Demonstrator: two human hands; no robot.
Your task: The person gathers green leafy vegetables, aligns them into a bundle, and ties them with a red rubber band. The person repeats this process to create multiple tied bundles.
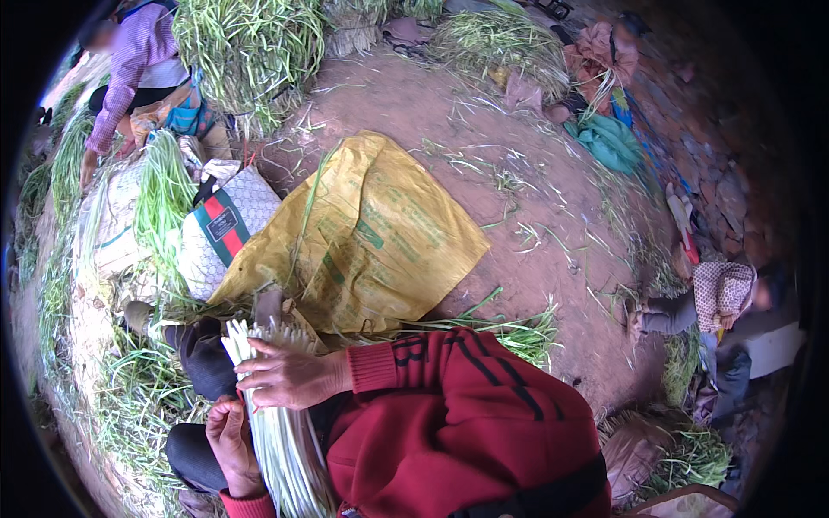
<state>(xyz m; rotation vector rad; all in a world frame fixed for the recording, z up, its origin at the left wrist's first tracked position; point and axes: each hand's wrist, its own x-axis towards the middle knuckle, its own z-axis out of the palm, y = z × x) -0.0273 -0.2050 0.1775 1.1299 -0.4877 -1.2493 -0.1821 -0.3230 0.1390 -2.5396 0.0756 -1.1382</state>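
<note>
A bundle of long pale green-white stalks (285, 447) lies across my lap, its cut white ends (238, 337) towards my knees. My right hand (291, 372) rests over the bundle near those ends, fingers spread around the stalks. A thin red tie (256, 409) shows against the bundle beneath that hand. Close to the bundle's side, my left hand (232, 440) has its fingers curled together and seems to pinch the tie's end. The stalks' other ends run out of view at the bottom.
A yellow woven sack (388, 239) lies flat on the dirt ground beside a patterned bag (227, 226) and loose green stalks (162, 201). Large green heaps (252, 58) stand behind. One person (139, 65) bends at the upper left; another (719, 298) is at the right.
</note>
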